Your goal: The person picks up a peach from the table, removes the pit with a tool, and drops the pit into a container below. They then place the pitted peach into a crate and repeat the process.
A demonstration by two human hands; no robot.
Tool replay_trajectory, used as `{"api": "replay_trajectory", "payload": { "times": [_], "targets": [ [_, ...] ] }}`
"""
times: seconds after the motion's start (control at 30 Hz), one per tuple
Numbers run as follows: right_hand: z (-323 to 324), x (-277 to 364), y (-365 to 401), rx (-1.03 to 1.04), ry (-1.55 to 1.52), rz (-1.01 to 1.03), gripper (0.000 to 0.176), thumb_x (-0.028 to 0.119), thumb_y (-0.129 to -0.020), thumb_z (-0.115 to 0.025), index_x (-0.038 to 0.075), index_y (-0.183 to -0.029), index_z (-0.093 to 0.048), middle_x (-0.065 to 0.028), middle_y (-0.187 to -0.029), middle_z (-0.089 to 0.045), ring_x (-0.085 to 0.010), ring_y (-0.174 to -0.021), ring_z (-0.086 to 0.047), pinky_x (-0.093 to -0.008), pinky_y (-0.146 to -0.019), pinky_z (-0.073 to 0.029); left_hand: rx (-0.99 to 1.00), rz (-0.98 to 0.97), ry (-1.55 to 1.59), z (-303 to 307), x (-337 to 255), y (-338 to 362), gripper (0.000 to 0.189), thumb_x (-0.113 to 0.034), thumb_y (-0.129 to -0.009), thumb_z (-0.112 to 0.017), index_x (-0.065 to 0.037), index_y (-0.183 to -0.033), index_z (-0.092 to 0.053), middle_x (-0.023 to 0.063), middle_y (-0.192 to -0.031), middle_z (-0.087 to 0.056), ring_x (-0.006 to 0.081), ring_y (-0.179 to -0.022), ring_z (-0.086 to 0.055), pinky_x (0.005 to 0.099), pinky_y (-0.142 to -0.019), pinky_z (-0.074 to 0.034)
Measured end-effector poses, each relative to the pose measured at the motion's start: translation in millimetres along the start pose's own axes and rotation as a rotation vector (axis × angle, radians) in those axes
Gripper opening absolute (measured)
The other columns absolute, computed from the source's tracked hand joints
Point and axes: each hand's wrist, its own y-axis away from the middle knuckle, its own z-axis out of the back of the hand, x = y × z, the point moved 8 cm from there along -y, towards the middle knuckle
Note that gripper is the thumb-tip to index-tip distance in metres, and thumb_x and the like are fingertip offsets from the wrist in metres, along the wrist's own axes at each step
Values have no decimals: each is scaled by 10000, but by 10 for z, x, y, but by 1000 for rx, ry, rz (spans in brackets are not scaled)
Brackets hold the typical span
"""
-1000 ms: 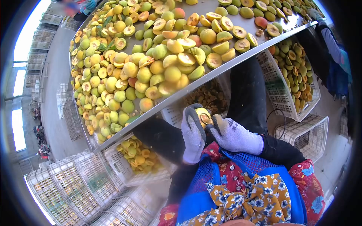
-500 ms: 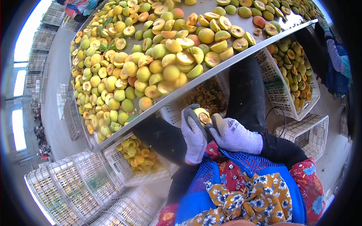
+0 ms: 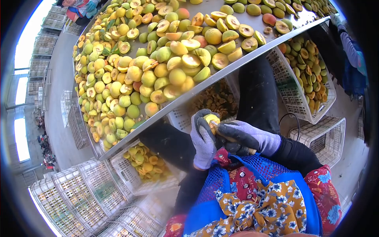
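Note:
In my gloved left hand (image 3: 202, 138) is a cut apricot (image 3: 212, 119), its yellow skin up and its opened flesh towards my right hand. My right hand (image 3: 246, 136), also gloved, has its fingers curled around a small tool with a tan handle end (image 3: 252, 151); most of it is hidden in the palm. The thumb and fingertips of that hand meet the apricot's cut side. Both hands are over my lap, below the near edge of the metal table (image 3: 221, 76).
Whole and halved apricots (image 3: 134, 73) cover much of the table. Below it, a crate holds dark scraps (image 3: 219, 96). Fruit halves fill a crate (image 3: 148, 162) at left and another crate (image 3: 310, 79) at right. White crates (image 3: 75, 193) stand lower left. Other people (image 3: 353, 59) are at the edges.
My right hand has turned, now showing its dark palm and curled fingers, with the tan handle end in sight. My left hand still holds the apricot in nearly the same place.

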Motion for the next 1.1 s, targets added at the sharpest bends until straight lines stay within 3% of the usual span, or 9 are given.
{"api": "replay_trajectory", "payload": {
  "times": [0.1,0.2,0.37,0.47,0.5,0.63,0.83,0.93,1.1],
  "targets": [
    [-218,-217,-20,494,-849,-352,438,435,-1022,-473,11,-955,-559,13,-558,-407,-36,-390,-374,-154,-312,-303,159,99,373,-104,187,15,459,-424,-1066,-323,-18,-1133,-526,132,-980,-647,193,-892,-629,320,-829,-513],
    [-192,-292,-27,545,-971,-365,434,409,-1029,-458,-15,-978,-531,15,-550,-374,-32,-388,-370,-145,-292,-310,213,161,387,-117,178,26,546,-505,-1040,-359,0,-1170,-520,152,-1010,-645,202,-905,-631,316,-831,-517],
    [-223,-264,-27,560,-937,-373,433,431,-1030,-447,12,-989,-544,-3,-547,-412,-58,-355,-375,-177,-306,-325,159,182,417,-81,268,-1,497,-461,-1055,-361,-5,-1138,-539,133,-976,-646,180,-866,-632,307,-810,-527],
    [-132,-203,-96,241,-445,-159,419,426,-1029,-453,19,-990,-547,-30,-569,-474,-73,-352,-399,-194,-313,-337,47,239,380,21,333,37,480,-451,-1051,-392,-7,-1147,-545,121,-960,-646,175,-859,-631,304,-806,-526],
    [-178,-284,-130,441,-661,-224,403,412,-1023,-478,16,-1007,-552,-51,-597,-521,-86,-378,-443,-201,-322,-348,11,266,475,45,374,62,459,-428,-1056,-398,-5,-1159,-544,111,-959,-645,171,-860,-629,302,-805,-522],
    [-216,-278,-254,311,-686,-321,358,349,-1024,-499,-2,-1070,-554,-71,-722,-560,-90,-433,-475,-198,-374,-389,-110,344,394,291,298,122,439,-392,-1068,-374,4,-1143,-548,102,-954,-644,169,-865,-623,298,-803,-513],
    [-115,35,-347,435,-719,-275,401,387,-1024,-481,-2,-1092,-552,-46,-634,-498,-91,-406,-440,-200,-336,-354,-630,278,-564,2005,277,437,435,-373,-1064,-378,3,-1124,-590,155,-1047,-661,211,-890,-643,325,-810,-518],
    [152,122,-465,212,-427,-272,427,422,-1022,-467,11,-1094,-559,-21,-564,-475,-96,-382,-431,-202,-323,-351,-621,373,-1363,2454,-314,403,437,-381,-1017,-488,12,-1181,-585,227,-1182,-616,358,-1027,-620,438,-918,-480],
    [283,-30,-606,121,-483,-345,382,396,-1018,-495,58,-1185,-556,-25,-638,-535,-89,-391,-453,-185,-355,-371,-429,272,-1437,2088,-522,-522,537,-416,-904,-632,-4,-1240,-555,252,-1121,-607,416,-1049,-588,473,-903,-466]
  ]
}}
